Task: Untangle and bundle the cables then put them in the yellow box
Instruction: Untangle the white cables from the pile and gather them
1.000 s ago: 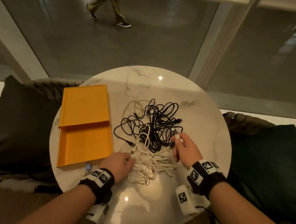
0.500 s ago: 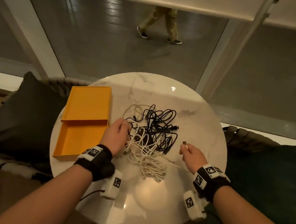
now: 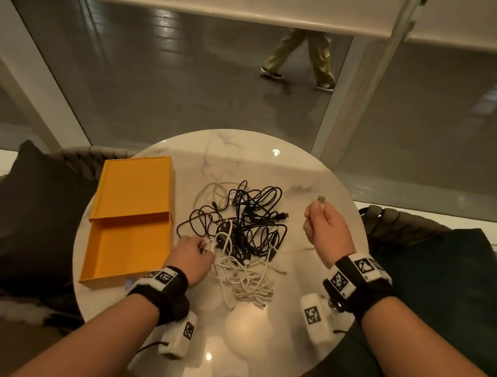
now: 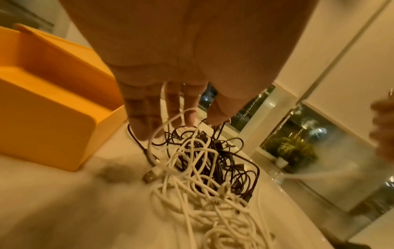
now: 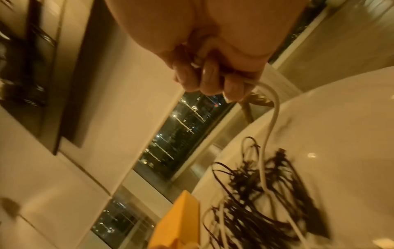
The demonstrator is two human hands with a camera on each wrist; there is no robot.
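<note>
Right hand (image 3: 326, 229) farther out, cable (image 5: 277, 107) inside

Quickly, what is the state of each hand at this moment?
Left hand: open, straight fingers touching the white cables of the tangle.
Right hand: closed around one white cable end, USB plug sticking out.

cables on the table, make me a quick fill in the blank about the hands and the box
1. The cable gripped by the right hand is ____ in colour.
2. The yellow box lies on the table to the person's ____ of the cable tangle.
3. The open yellow box holds ____ cables.
4. The left hand touches the cable tangle on the side facing the yellow ____.

Missing words: white; left; no; box
</note>
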